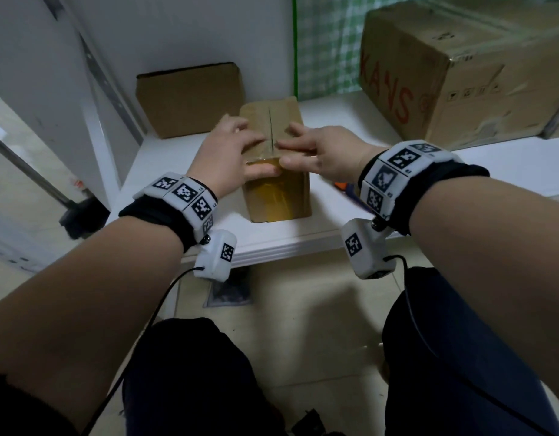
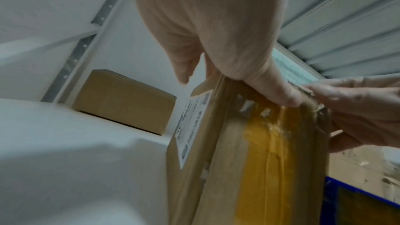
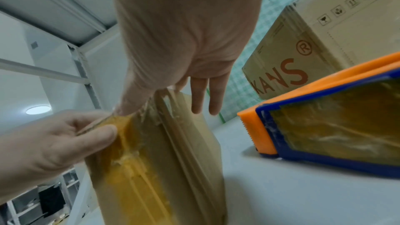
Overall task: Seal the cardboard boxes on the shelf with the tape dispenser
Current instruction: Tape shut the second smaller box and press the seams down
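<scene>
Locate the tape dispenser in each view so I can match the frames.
Head: tape dispenser, only an orange-and-blue sliver beside the right wrist band.
Left wrist: blue edge, bottom right corner.
Right wrist: large, at right, lying on the shelf.
Shared landmark: the small box with yellow tape, central in every view.

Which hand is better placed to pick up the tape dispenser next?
Right: the tape dispenser lies on the shelf beside the right hand, while the left hand pinches tape at the box edge.

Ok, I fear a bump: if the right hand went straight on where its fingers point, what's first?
Likely the left hand, across the top seam of the taped box from the right hand; depth unclear.
</scene>
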`<action>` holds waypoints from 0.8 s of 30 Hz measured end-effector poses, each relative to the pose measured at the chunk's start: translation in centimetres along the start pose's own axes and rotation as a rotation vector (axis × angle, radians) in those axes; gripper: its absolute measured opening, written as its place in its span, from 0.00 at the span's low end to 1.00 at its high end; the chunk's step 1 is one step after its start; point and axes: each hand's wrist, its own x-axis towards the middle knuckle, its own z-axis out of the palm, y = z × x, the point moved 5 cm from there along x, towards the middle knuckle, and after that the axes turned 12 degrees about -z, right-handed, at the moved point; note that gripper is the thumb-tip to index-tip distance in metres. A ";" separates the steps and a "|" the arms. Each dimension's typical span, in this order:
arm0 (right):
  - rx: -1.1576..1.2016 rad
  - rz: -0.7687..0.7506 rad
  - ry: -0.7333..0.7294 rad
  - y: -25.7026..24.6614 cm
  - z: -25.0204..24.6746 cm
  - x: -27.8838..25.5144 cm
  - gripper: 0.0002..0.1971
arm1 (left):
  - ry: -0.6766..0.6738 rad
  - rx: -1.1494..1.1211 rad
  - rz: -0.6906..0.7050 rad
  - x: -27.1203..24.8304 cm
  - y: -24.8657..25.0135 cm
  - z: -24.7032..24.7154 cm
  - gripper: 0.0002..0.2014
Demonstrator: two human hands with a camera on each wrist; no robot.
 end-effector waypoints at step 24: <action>0.308 0.333 0.050 -0.8 -1.1 -0.1 0.53 | -0.422 -0.791 -0.280 -3.0 -0.7 -1.3 0.32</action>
